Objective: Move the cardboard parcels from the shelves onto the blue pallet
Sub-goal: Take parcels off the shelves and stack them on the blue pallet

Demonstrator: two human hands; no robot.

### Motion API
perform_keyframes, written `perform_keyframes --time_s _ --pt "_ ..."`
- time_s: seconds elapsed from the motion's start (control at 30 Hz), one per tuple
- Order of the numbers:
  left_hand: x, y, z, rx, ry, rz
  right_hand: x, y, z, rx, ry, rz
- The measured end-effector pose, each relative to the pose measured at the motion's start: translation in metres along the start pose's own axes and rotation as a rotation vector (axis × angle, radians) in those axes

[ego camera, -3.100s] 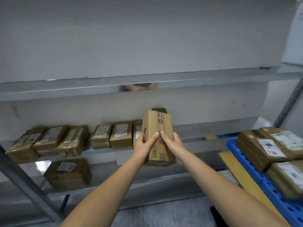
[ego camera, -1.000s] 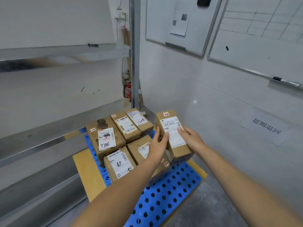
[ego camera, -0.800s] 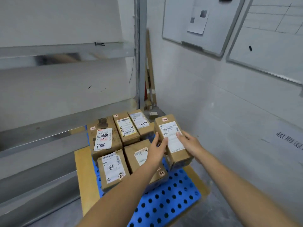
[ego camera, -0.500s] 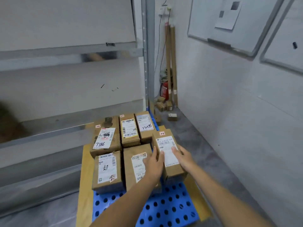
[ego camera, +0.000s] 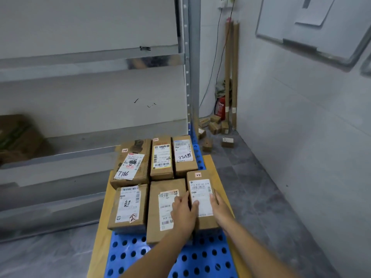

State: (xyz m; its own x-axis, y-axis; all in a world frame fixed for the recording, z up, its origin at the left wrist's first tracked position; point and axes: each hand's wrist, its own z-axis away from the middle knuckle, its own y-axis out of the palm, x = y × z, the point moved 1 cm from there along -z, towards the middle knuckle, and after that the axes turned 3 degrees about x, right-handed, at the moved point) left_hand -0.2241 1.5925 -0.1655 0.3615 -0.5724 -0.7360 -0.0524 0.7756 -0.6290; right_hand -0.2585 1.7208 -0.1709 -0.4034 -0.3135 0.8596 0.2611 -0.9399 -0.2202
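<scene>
While both hands close on it, the scene reads as follows:

Parcel in hand: small oblong brown cardboard parcel with a white shipping label (ego camera: pixel 201 199), lying flat at the right end of the near row on the perforated blue plastic pallet (ego camera: pixel 202 259); whether it fully rests there I cannot tell.
Left hand (ego camera: pixel 183 212): curled against the parcel's left long side, thumb over the label.
Right hand (ego camera: pixel 218 209): fingers wrapped along the right long side, gripping it.
Neighbours: larger taped brown parcel (ego camera: pixel 160 209) touching its left side; the far row's parcel with handwritten digits (ego camera: pixel 183 155) just beyond its far end.
Handling, as a judgement: light, since fingertips alone carry it; stiff walls that should take a side squeeze; dull cardboard, not slippery, though the glossy label may be.
Where to hold: the two long sides near the middle, off the label.
Risk: pinching left fingers against the neighbour when setting down.
Shelf: blurred brown box (ego camera: pixel 18 137) left of the pallet, on the grey metal shelf (ego camera: pixel 80 155).
</scene>
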Motion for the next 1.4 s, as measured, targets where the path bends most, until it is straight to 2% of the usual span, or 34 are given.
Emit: perform_keyframes --time_s 0.1,0.2,0.3,0.37,0.53,0.73,0.87,1.0,1.17,1.4 --pt "0.002 0.002 -0.001 -0.028 -0.034 0.056 -0.003 -0.002 -0.006 0.027 -0.018 0.038" --pt "0.002 -0.002 -0.002 0.004 -0.069 0.134 0.002 -0.006 -0.008 -0.004 -0.076 0.187" --pt "-0.003 -0.018 0.001 0.078 -0.046 0.220 0.027 0.000 -0.009 -0.190 -0.272 0.526" --pt "-0.003 -0.038 0.003 0.117 0.026 0.227 0.058 0.024 -0.006 -0.171 -0.405 0.575" --pt "0.016 -0.136 0.000 0.046 0.149 0.237 0.140 0.128 0.010 0.034 -0.563 0.586" --pt "0.089 -0.325 0.008 -0.361 0.085 0.180 0.224 0.273 0.035 0.156 -0.718 0.588" --pt "0.162 -0.436 0.025 -0.512 0.033 0.111 0.258 0.371 0.052 0.208 -0.760 0.614" --pt "0.235 -0.527 0.040 -0.556 0.017 0.021 0.288 0.469 0.068 0.256 -0.787 0.671" --pt "0.292 -0.599 0.045 -0.600 0.054 -0.069 0.316 0.566 0.084 0.270 -0.827 0.666" --pt "0.322 -0.645 0.013 -0.576 0.122 -0.152 0.332 0.619 0.065 0.178 -0.746 0.793"
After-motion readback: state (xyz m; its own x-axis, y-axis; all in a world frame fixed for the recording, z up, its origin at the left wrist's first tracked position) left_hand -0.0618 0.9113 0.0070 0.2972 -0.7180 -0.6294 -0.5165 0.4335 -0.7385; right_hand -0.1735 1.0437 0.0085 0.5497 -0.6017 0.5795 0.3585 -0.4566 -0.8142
